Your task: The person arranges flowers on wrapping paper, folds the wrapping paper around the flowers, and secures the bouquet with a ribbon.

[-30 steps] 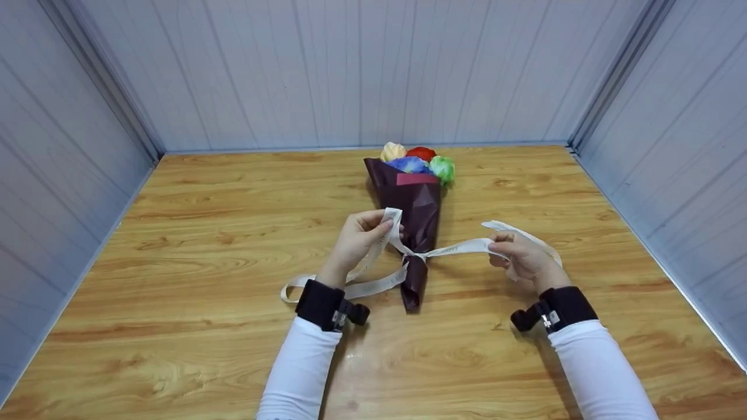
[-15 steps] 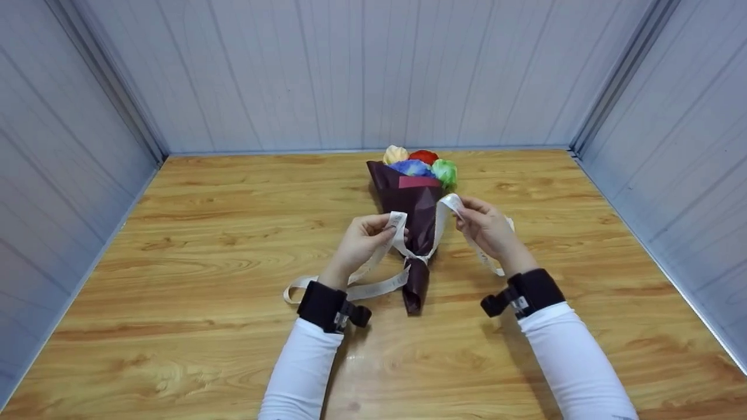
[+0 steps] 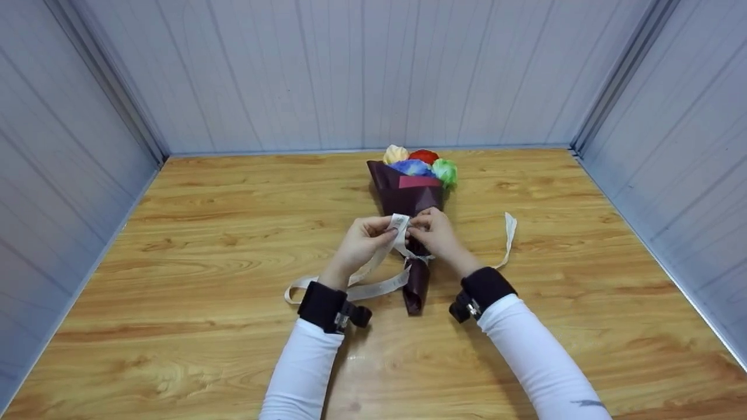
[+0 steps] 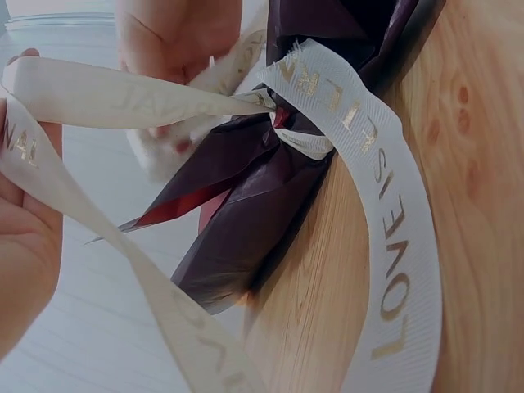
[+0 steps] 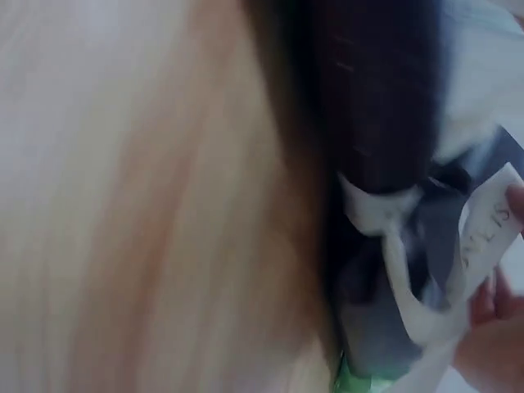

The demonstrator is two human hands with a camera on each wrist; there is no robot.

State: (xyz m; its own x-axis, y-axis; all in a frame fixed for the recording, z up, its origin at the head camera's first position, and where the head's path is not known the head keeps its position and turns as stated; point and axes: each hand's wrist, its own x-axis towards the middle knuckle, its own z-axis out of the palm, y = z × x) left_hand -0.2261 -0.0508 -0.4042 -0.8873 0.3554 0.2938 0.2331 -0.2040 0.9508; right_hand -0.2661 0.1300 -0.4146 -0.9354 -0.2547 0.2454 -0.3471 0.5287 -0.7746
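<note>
A bouquet in dark purple wrapping (image 3: 408, 201) lies mid-table, its cream, red, blue and green flowers (image 3: 413, 168) facing the back wall. White ribbon (image 3: 376, 287) with gold lettering is tied round its narrow lower part; the knot (image 4: 282, 119) shows in the left wrist view. My left hand (image 3: 360, 240) pinches a raised fold of the ribbon between thumb and fingers. Right beside it, above the wrapping, my right hand (image 3: 439, 236) pinches the ribbon's other length. The two hands' fingertips almost meet, partly hiding the ribbon there. Blur softens the right wrist view.
One ribbon tail (image 3: 509, 239) trails to the right of my right wrist. A loop (image 3: 292, 291) spreads left of the wrapped stem end (image 3: 415, 294). Grey panel walls (image 3: 362, 76) border the wooden table (image 3: 222, 350) at the back and sides.
My right hand has come in from the right, bringing its ribbon length over the bouquet to my left hand. The left hand stays nearly still, still pinching its fold.
</note>
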